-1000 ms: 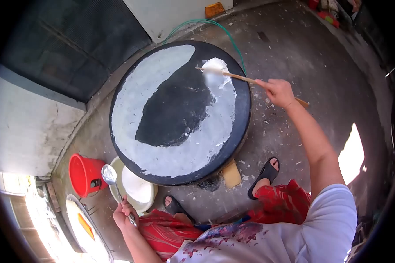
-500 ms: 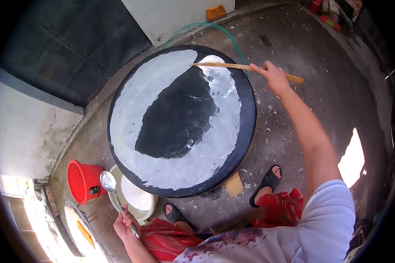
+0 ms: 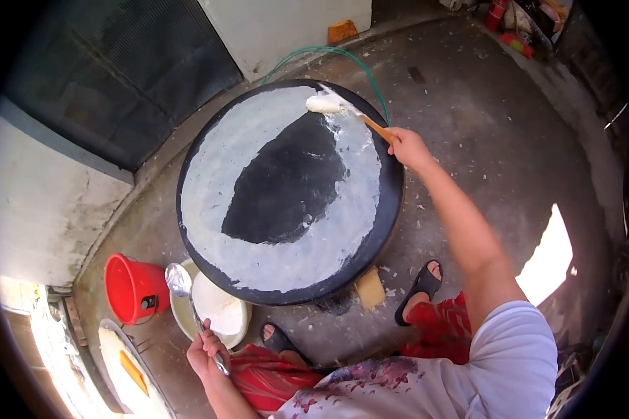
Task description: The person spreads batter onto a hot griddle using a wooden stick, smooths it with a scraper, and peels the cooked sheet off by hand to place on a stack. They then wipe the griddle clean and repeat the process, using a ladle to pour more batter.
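Note:
A large round black griddle (image 3: 393,202) fills the middle of the view. A wide ring of thin white batter (image 3: 286,265) covers much of it, leaving a dark bare patch in the centre. My right hand (image 3: 408,148) is closed round the handle of a wooden spatula (image 3: 376,127). Its batter-coated blade lies slanted at the griddle's far edge, against a thick white lump of batter (image 3: 323,105). Low on the left, my left hand (image 3: 205,349) grips the handle of a metal ladle (image 3: 179,281). The ladle's bowl hangs over the rim of a pale basin (image 3: 182,315) holding white batter.
Left of the basin stands a red bucket (image 3: 129,290). A green hose (image 3: 360,63) curves behind the griddle. At the lower left is a round board (image 3: 115,353) with an orange strip. A yellowish block (image 3: 370,288) sits on the floor near my sandalled feet.
My right hand has moved left and down, and the spatula has swung from nearly level to slanting up-left. The batter lump has shifted left. My left hand still holds the ladle.

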`<state>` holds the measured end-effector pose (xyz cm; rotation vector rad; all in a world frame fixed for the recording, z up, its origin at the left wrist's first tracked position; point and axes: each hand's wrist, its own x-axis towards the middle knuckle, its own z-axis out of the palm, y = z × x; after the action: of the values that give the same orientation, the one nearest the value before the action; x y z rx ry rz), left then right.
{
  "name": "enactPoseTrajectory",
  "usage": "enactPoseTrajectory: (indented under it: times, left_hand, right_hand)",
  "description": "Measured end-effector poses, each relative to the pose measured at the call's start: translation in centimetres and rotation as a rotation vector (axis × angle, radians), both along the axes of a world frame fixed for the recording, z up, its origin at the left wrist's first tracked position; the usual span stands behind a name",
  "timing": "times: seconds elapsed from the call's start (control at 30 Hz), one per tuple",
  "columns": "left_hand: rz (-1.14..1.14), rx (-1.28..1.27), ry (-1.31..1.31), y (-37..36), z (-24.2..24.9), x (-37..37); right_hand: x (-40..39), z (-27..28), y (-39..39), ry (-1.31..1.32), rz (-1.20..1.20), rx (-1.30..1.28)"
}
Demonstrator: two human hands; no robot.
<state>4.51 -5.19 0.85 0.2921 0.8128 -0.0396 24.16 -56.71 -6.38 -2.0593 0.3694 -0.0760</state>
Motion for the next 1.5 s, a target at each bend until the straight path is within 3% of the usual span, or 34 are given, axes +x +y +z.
enactPoseTrajectory:
  times: [0.07, 0.13, 0.2, 0.33, 0.37, 0.53, 0.6, 0.7, 0.77, 0.9, 0.93, 1.0, 1.07, 1.13, 1.3, 1.37, 1.5]
  left_hand:
    - [0.0, -0.016, -0.008, 0.3, 0.0, -0.5]
    - [0.01, -0.028, -0.029, 0.6, 0.1, -0.8]
    - [0.009, -0.005, -0.023, 0.8, 0.1, -1.3]
    - [0.008, 0.007, -0.055, 1.2, 0.2, -2.2]
    - [0.022, 0.005, -0.052, 1.1, 0.3, -2.3]
    - [0.015, -0.006, -0.056, 1.5, 0.5, -2.8]
    - [-0.001, -0.023, -0.069, 2.0, 0.4, -3.1]
    - [-0.01, -0.009, -0.071, 2.5, -0.2, -3.5]
    - [0.003, -0.03, -0.064, 2.6, 0.1, -3.6]
    - [0.016, -0.044, -0.046, 2.4, 0.6, -3.7]
    - [0.014, -0.037, -0.04, 2.5, 0.8, -3.9]
    - [0.032, -0.031, -0.036, 2.4, 1.1, -4.2]
    - [0.008, -0.01, -0.049, 2.7, 0.6, -4.3]
    - [0.011, -0.019, -0.051, 3.1, 0.6, -4.5]
    - [0.003, -0.042, -0.089, 3.8, 0.1, -4.9]
    - [-0.005, -0.029, -0.098, 4.0, 0.0, -5.1]
    - [-0.011, -0.053, -0.1, 3.7, 0.4, -4.9]
  right_hand:
    - [-0.4, 0.8, 1.9, 0.136, -0.146, 0.08]
    - [-0.2, 1.4, 3.2, 0.213, -0.079, 0.207]
    - [0.0, 1.7, 3.2, 0.219, 0.014, 0.17]
    - [1.1, -0.4, 5.2, 0.114, -0.031, 0.071]
    - [1.5, -2.2, 6.4, -0.022, -0.028, -0.025]
    - [-2.8, 1.9, 6.8, 0.083, 0.129, -0.134]
    - [-5.1, 3.1, 6.2, 0.147, -0.283, -0.329]
    - [-5.8, 0.6, 6.4, 0.083, -0.334, -0.253]
    - [-4.4, -1.8, 8.1, 0.025, -0.132, -0.126]
    - [-3.1, -0.1, 11.9, 0.112, 0.098, -0.019]
    - [-3.2, 0.7, 12.2, 0.11, 0.108, -0.017]
    - [-3.6, 2.3, 12.1, 0.116, -0.124, -0.162]
    - [-2.5, 0.3, 12.8, 0.19, -0.127, -0.144]
    - [-2.7, 0.1, 14.4, 0.087, 0.078, -0.272]
    - [-6.7, 3.6, 11.9, 0.203, 0.159, -0.276]
    - [-8.1, 3.4, 11.8, 0.12, -0.206, -0.257]
    - [-6.5, -1.2, 16.0, 0.002, 0.062, -0.211]
